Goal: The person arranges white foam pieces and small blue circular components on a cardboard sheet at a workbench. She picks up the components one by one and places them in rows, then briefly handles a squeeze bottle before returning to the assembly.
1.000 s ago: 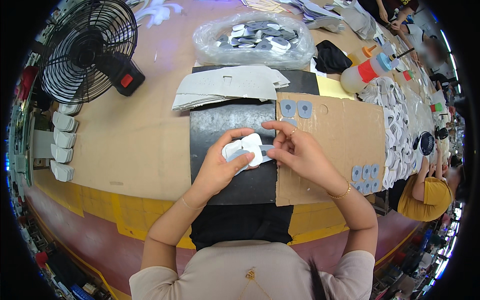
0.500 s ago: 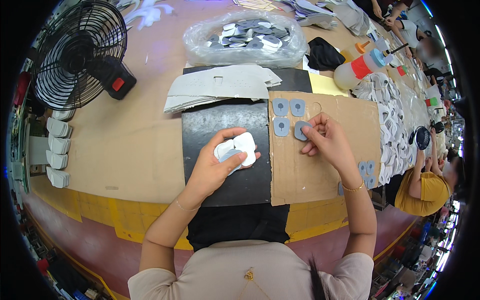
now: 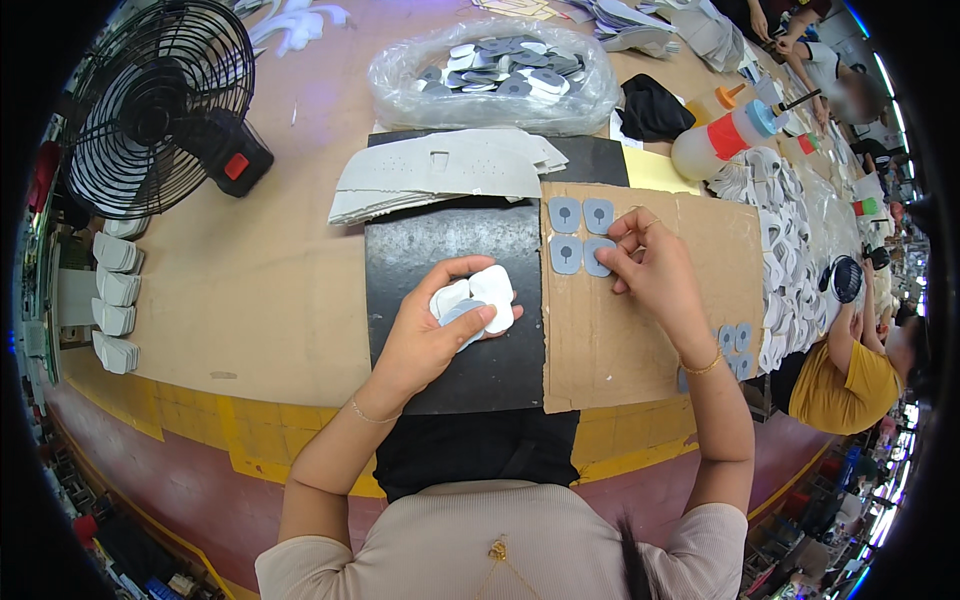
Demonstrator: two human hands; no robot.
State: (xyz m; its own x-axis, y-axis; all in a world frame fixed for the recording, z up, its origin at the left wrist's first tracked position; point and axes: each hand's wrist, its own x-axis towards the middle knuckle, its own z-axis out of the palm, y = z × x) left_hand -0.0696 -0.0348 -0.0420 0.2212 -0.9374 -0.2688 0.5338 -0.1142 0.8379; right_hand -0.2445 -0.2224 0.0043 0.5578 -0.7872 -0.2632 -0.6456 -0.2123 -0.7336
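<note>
Over the black mat (image 3: 450, 375), my left hand (image 3: 425, 325) is closed round several small rounded pads (image 3: 490, 295), white on one face and grey-blue on another. On the cardboard sheet (image 3: 650, 380), grey pads (image 3: 565, 214) with a dark mark lie in two rows of two. My right hand (image 3: 650, 265) has thumb and fingers at the right edge of the near right grey pad (image 3: 597, 257), which lies flat in line with the others. Its fingertips partly cover that pad's edge.
Grey-white panels (image 3: 435, 175) are stacked behind the mat, before a clear bag (image 3: 400, 95) of pads. A black fan (image 3: 150, 120) stands at left, with pad stacks (image 3: 118, 290) nearby. Right are a bottle (image 3: 700, 150), a pile of white pieces (image 3: 785, 250), more grey pads (image 3: 740, 338) and co-workers.
My right hand has moved slightly up and left with the grey pad. That pad, tilted before, now lies squared up beside the others. My left hand has stayed put.
</note>
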